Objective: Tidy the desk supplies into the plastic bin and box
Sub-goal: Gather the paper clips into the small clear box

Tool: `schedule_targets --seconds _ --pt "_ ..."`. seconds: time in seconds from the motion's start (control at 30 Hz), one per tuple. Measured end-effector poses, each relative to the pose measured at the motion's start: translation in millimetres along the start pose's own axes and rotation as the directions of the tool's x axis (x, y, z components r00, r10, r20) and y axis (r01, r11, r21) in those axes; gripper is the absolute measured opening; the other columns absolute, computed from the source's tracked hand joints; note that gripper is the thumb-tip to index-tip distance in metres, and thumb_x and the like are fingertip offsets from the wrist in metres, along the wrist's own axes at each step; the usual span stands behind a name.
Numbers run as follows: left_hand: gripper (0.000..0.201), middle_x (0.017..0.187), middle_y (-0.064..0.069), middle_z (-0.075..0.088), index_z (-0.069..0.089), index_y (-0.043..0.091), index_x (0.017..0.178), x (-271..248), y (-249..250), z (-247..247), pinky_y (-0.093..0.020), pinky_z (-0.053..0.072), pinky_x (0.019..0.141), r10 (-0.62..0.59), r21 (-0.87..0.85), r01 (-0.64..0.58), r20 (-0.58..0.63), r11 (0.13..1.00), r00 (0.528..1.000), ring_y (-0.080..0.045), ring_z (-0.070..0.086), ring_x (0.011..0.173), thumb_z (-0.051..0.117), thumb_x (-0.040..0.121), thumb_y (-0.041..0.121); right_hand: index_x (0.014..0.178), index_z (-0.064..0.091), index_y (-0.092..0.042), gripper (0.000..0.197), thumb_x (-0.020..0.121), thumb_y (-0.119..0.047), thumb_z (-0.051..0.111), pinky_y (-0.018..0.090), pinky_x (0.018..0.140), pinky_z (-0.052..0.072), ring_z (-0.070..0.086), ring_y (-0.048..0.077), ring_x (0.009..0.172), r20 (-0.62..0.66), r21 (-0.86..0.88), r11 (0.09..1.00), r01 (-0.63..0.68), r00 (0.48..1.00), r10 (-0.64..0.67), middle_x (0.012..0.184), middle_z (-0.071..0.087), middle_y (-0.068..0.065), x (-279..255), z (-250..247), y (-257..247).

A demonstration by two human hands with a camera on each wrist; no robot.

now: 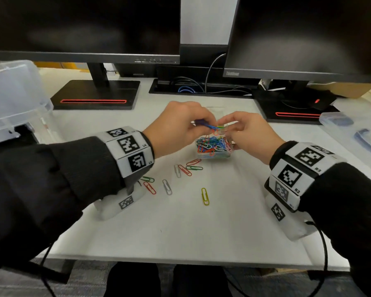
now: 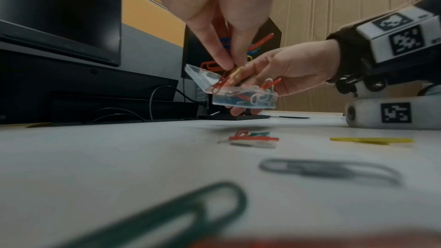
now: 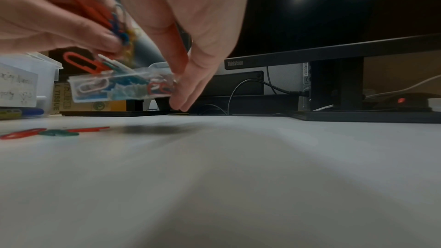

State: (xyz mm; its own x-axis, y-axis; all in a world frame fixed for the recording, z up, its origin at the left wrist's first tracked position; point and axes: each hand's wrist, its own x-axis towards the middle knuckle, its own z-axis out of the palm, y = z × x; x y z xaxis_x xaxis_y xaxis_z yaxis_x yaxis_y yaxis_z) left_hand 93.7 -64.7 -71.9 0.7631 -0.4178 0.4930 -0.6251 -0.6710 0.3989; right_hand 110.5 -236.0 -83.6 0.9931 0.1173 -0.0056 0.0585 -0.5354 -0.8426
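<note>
Above the small clear box (image 1: 214, 150), in the head view, I see my left hand (image 1: 176, 127) pinching a bunch of paper clips (image 1: 208, 125), while loose clips (image 1: 187, 168) lie nearer me than the box. From the left wrist, my right hand (image 2: 293, 74) grips the box (image 2: 245, 99) off the desk (image 2: 119, 157), lid hinged open toward the monitor. From the right wrist, the box (image 3: 119, 86) tilts, with bare desk beneath it.

Loose paper clips (image 1: 181, 179) lie on the desk (image 1: 180, 228) before the clip-filled box (image 1: 214, 146), monitors (image 1: 84, 26) behind.
</note>
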Motion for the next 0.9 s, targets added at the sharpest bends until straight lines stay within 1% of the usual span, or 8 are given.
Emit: schedule_targets --seconds 0.13,0.27,0.4,0.47,0.53,0.67,0.8,0.9 --pt "0.023 0.103 -0.003 0.069 0.069 0.017 0.11 7 6 10 -0.022 0.049 0.081 -0.006 0.048 -0.001 0.146 0.999 0.989 -0.013 0.061 0.091 0.059 0.089 0.018 0.095 0.061 -0.016 0.027 0.083 0.005 0.051 0.043 0.078 0.057 0.069 0.028 0.087 0.017 0.027 0.999 0.017 1.0 -0.017 0.097 0.07 0.017 -2 -1 -1" --pt "0.024 0.105 0.0 0.066 0.066 0.015 0.11 -1 0 5 -0.005 0.038 0.071 -0.061 0.071 0.057 0.054 0.996 0.997 -0.004 0.052 0.085 0.052 0.091 0.013 0.098 0.061 -0.018 0.031 0.084 0.005 0.045 0.042 0.077 0.058 0.067 0.026 0.092 -0.026 0.033 0.999 -0.016 1.0 0.016 0.1 0.069 0.015 2 -1 2" --pt "0.029 0.108 0.003 0.063 0.057 0.017 0.116 -8 -5 1 -0.018 0.045 0.074 -0.284 0.125 0.27 0.118 0.955 0.951 -0.009 0.058 0.084 0.053 0.092 0.033 0.098 0.061 -0.019 0.029 0.085 0.003 0.046 0.041 0.076 0.058 0.068 0.024 0.091 -0.053 0.045 0.999 -0.019 0.998 0.021 0.097 0.07 0.014 2 -2 1" --pt "0.033 0.103 0.003 0.066 0.057 0.017 0.115 -9 -4 2 -0.017 0.044 0.07 -0.326 0.116 0.31 0.172 0.944 0.929 -0.011 0.06 0.08 0.056 0.09 0.037 0.098 0.06 -0.018 0.028 0.085 0.003 0.048 0.041 0.076 0.058 0.069 0.025 0.089 -0.066 0.038 0.999 -0.011 0.998 0.013 0.094 0.07 0.015 1 -2 1" --pt "0.029 0.097 0.002 0.068 0.061 0.016 0.111 -8 -3 3 -0.013 0.039 0.062 -0.321 0.119 0.304 0.167 0.945 0.932 -0.01 0.057 0.077 0.058 0.089 0.034 0.097 0.06 -0.018 0.029 0.084 0.004 0.048 0.041 0.076 0.058 0.069 0.025 0.088 -0.065 0.037 0.999 -0.007 0.998 0.01 0.093 0.07 0.015 1 -2 0" --pt "0.02 0.096 -0.002 0.071 0.07 0.016 0.103 -7 -4 1 -0.001 0.035 0.061 -0.285 0.112 0.268 0.175 0.957 0.942 -0.006 0.054 0.075 0.061 0.088 0.025 0.097 0.06 -0.018 0.03 0.084 0.006 0.047 0.04 0.075 0.058 0.069 0.025 0.086 -0.051 0.035 0.999 -0.01 0.999 0.012 0.094 0.07 0.015 0 -1 0" --pt "0.02 0.096 -0.006 0.066 0.072 0.018 0.103 -4 -4 2 -0.018 0.037 0.071 -0.183 0.123 0.166 0.147 0.978 0.972 -0.01 0.049 0.078 0.059 0.089 0.024 0.097 0.062 -0.017 0.032 0.083 0.007 0.046 0.036 0.071 0.058 0.069 0.025 0.086 -0.036 0.047 0.999 0.0 0.999 0.002 0.094 0.07 0.017 -1 0 -1" --pt "0.022 0.099 -0.008 0.064 0.072 0.017 0.106 -1 -1 5 -0.02 0.036 0.075 -0.124 0.096 0.112 0.129 0.989 0.984 -0.014 0.053 0.085 0.056 0.091 0.022 0.098 0.061 -0.017 0.031 0.084 0.007 0.046 0.035 0.069 0.057 0.069 0.026 0.086 -0.006 0.056 0.998 0.013 1.0 -0.013 0.093 0.07 0.018 -3 2 -3"
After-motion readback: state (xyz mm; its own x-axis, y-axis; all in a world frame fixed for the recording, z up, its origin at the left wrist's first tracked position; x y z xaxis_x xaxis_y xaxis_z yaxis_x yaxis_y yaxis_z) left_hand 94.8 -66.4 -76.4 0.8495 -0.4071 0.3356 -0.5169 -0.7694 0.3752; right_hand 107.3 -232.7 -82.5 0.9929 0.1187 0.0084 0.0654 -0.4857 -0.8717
